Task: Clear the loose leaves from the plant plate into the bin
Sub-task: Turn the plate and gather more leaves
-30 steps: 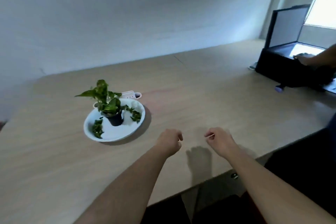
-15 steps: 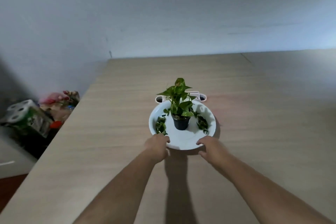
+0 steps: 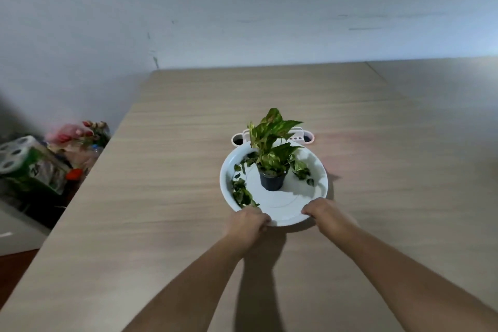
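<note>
Both hands (image 3: 249,221) now grip plate (image 3: 320,170) on wooden table (image 3: 175,170)

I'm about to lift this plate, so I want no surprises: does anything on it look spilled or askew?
Loose leaves lie scattered on the white plate, left and right of the pot. The pot stands upright. Both hands, left hand and right hand, grip the near rim. Nothing else stands out.

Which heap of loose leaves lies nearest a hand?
The left heap: it reaches the left hand at the plate rim; the right heap lies farther back.
</note>
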The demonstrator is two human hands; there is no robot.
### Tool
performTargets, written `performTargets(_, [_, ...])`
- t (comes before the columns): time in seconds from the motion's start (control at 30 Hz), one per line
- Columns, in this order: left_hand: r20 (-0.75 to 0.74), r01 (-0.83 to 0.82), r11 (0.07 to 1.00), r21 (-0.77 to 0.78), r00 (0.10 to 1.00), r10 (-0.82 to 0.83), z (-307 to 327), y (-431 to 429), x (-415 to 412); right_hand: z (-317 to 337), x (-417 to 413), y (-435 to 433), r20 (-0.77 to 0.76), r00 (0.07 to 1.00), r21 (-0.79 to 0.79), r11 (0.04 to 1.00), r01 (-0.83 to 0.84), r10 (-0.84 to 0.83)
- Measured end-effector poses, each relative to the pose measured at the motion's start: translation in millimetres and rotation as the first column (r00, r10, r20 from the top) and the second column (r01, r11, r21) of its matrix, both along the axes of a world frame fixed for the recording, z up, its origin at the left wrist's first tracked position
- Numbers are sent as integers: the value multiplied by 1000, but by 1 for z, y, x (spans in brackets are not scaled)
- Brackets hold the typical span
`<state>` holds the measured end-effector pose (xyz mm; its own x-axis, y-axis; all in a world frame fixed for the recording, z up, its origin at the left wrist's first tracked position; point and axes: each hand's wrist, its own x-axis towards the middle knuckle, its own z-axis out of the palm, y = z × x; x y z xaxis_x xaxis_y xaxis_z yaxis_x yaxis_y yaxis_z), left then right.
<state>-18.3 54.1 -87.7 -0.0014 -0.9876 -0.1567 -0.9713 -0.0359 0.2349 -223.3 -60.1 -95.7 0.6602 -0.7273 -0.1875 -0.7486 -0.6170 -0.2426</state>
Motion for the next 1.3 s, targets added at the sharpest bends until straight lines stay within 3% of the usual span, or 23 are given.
performTargets(0.13, [9, 11, 999, -44, 1000, -11, 5, -2, 2, 13, 6, -7, 39, 999, -60, 998, -14, 16])
performTargets(0.23, [111, -77, 997, 2, 991, 77, 15, -5, 27, 11, 26, 16, 121, 987, 73, 991, -112, 103])
performTargets(0.37, [95, -159, 984, 79, 984, 151, 22, -5, 45, 0, 45, 33, 4, 971, 109, 966, -236, 237])
performTargets(0.57, [74, -130, 990, 63, 989, 125, 17, 2, 18, 10, 12, 0, -35, 986, 112, 981, -159, 164])
performTargets(0.7, [12, -9, 1000, 24, 1000, 9, 12, 1, -13, 14, -9, -20, -22, 1000, 66, 998, 14, -12])
performTargets(0.77, [38, 21, 1000, 18, 999, -22, 12, 0, -15, 15, -11, -17, -46, 998, 7, 999, -47, 47])
performTargets(0.93, [102, -80, 996, 32, 992, 77, 22, -1, 26, 9, 13, 24, 125, 976, 45, 982, -184, 177])
performTargets(1.03, [103, -116, 991, 71, 989, 108, 28, 0, 37, -8, 23, 31, 84, 960, 50, 961, -270, 266])
performTargets(1.3, [-7, -113, 984, 137, 993, 115, 24, -2, 9, -5, -9, -20, 50, 993, 106, 988, -111, 106])
